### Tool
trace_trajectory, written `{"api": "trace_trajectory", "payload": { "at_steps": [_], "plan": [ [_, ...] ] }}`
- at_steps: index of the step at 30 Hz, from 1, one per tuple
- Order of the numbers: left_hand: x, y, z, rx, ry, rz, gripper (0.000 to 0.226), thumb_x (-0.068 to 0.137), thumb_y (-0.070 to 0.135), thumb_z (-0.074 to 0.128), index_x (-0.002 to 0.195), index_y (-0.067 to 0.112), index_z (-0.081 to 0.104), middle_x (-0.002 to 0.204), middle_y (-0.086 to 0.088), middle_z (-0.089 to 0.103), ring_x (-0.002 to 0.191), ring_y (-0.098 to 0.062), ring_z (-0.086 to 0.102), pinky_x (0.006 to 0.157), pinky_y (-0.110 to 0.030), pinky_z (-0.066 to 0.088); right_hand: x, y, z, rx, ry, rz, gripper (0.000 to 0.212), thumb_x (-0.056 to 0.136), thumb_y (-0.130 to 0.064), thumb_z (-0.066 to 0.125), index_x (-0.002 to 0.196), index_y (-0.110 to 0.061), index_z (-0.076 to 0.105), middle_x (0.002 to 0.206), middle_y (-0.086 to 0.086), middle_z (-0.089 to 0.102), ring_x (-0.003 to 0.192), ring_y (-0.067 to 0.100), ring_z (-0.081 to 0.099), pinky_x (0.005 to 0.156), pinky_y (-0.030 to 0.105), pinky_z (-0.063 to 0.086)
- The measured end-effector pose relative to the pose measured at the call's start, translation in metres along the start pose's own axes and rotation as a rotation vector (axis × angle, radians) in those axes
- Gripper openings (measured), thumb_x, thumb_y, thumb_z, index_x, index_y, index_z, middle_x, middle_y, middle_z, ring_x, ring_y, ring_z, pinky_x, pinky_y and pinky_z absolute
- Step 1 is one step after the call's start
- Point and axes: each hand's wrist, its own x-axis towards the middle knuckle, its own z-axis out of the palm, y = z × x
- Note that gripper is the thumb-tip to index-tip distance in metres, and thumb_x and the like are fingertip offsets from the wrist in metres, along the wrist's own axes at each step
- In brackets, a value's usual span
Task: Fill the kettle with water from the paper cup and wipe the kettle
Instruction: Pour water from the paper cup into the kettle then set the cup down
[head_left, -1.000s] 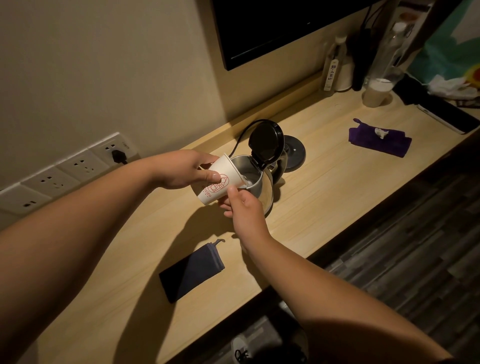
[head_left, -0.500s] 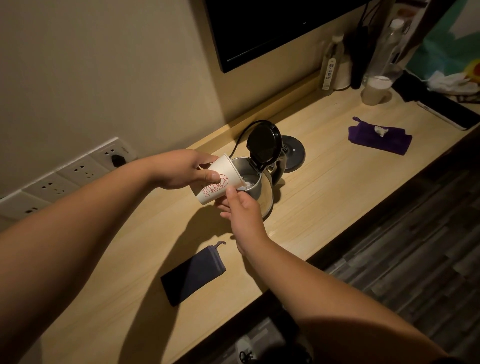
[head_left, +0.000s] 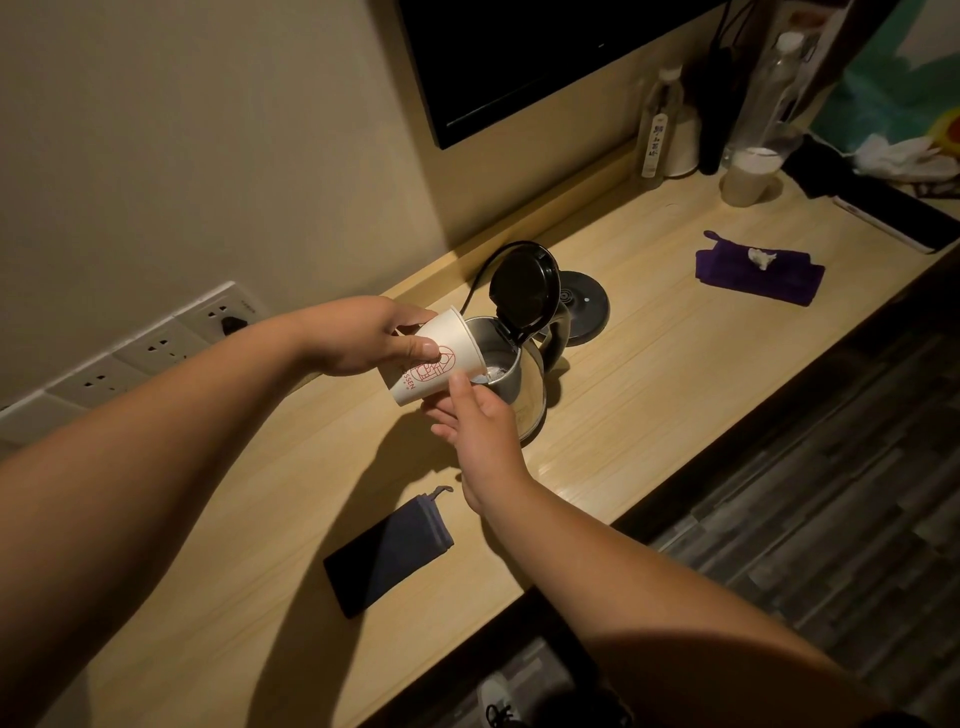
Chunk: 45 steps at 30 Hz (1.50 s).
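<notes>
A steel kettle (head_left: 527, 387) stands on the wooden desk (head_left: 649, 374) with its black lid (head_left: 524, 286) flipped up. My left hand (head_left: 363, 335) grips a white paper cup (head_left: 434, 364) with a red logo, tipped so its mouth lies over the kettle's opening. My right hand (head_left: 480, 423) is under the cup, fingers against its lower side and thumb near the rim, right beside the kettle. A folded purple cloth (head_left: 758, 273) with a small white scrap on it lies to the right.
The round black kettle base (head_left: 582, 306) sits behind the kettle, its cord running to wall sockets (head_left: 156, 345). A dark pouch (head_left: 389, 553) lies near the front edge. Bottles (head_left: 660, 130) and a cup (head_left: 750, 174) stand at the back right under a dark screen.
Both hands hold nearly the same pose as before. The cup stays tipped over the kettle's opening; only the view shifts a little.
</notes>
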Motion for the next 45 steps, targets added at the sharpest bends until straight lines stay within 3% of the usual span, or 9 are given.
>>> {"api": "trace_trajectory", "payload": {
  "at_steps": [7,14,21,24,30,35,38,42,45],
  "plan": [
    [0.003,0.003,-0.002,0.022,0.005,-0.006,0.041,0.094,0.040,0.052,0.134,0.029,0.051,0.106,0.012,0.066,0.088,-0.002,0.060,0.071,-0.017,0.042,0.001,0.002,0.001,0.061,0.005,0.023,0.018,0.101,-0.040,0.046,0.105,-0.028,0.058,0.109,0.001,0.069,0.099,0.011,0.069,0.092,0.032,0.054],
    [0.004,0.002,-0.003,0.014,-0.007,0.011,0.040,0.094,0.039,0.052,0.133,0.028,0.053,0.106,0.012,0.066,0.090,-0.003,0.060,0.075,-0.019,0.044,0.001,0.000,-0.001,0.055,0.004,0.023,0.022,0.101,-0.041,0.046,0.110,-0.026,0.058,0.115,0.004,0.069,0.102,0.012,0.068,0.094,0.032,0.054],
    [0.001,-0.003,0.002,-0.023,0.023,0.021,0.043,0.091,0.046,0.050,0.129,0.027,0.053,0.108,0.008,0.066,0.096,-0.013,0.062,0.078,-0.023,0.045,0.002,-0.006,-0.006,-0.054,0.031,-0.034,0.017,0.099,-0.044,0.048,0.101,-0.032,0.060,0.098,-0.013,0.069,0.098,0.006,0.067,0.089,0.027,0.054],
    [-0.004,-0.008,0.007,-0.073,0.079,0.042,0.047,0.089,0.049,0.050,0.132,0.029,0.051,0.115,0.010,0.064,0.103,-0.013,0.061,0.087,-0.028,0.047,0.000,-0.013,-0.010,-0.144,0.063,-0.074,0.022,0.098,-0.047,0.050,0.102,-0.028,0.061,0.093,-0.013,0.068,0.095,0.005,0.064,0.082,0.025,0.052],
    [-0.017,-0.018,0.029,-0.308,0.244,0.071,0.054,0.089,0.041,0.060,0.138,0.029,0.042,0.133,0.010,0.055,0.121,-0.006,0.052,0.103,-0.041,0.044,-0.001,-0.031,-0.022,-0.338,0.032,-0.173,0.030,0.097,-0.043,0.054,0.116,-0.022,0.063,0.100,-0.016,0.068,0.097,0.002,0.063,0.091,0.034,0.055],
    [-0.030,-0.014,0.053,-0.465,0.420,0.065,0.068,0.082,0.040,0.069,0.142,0.033,0.037,0.135,0.016,0.051,0.116,0.003,0.052,0.096,-0.023,0.045,0.003,-0.047,-0.032,-0.515,-0.039,-0.263,0.042,0.096,-0.037,0.057,0.137,-0.026,0.055,0.122,-0.012,0.063,0.114,0.007,0.056,0.096,0.037,0.052],
    [-0.040,-0.015,0.070,-0.568,0.529,0.054,0.066,0.083,0.031,0.071,0.139,0.035,0.038,0.129,0.022,0.050,0.111,0.015,0.049,0.090,-0.009,0.040,0.001,-0.054,-0.032,-0.625,-0.094,-0.324,0.042,0.096,-0.031,0.059,0.138,-0.027,0.053,0.124,-0.010,0.061,0.113,0.006,0.052,0.089,0.027,0.051],
    [-0.056,-0.023,0.095,-0.656,0.670,-0.008,0.072,0.082,0.026,0.074,0.143,0.031,0.036,0.140,0.008,0.048,0.127,-0.007,0.046,0.107,-0.031,0.039,0.000,-0.054,-0.026,-0.780,-0.198,-0.371,0.052,0.093,-0.028,0.064,0.143,-0.029,0.048,0.135,-0.006,0.059,0.121,0.009,0.053,0.102,0.039,0.048],
    [-0.078,-0.026,0.114,-0.725,0.772,-0.090,0.073,0.082,0.023,0.075,0.142,0.032,0.035,0.142,0.005,0.047,0.128,-0.012,0.046,0.108,-0.039,0.039,-0.004,-0.050,-0.014,-0.852,-0.298,-0.407,0.060,0.091,-0.026,0.068,0.146,-0.030,0.044,0.134,-0.010,0.057,0.114,0.005,0.053,0.092,0.025,0.050]
  ]
}}
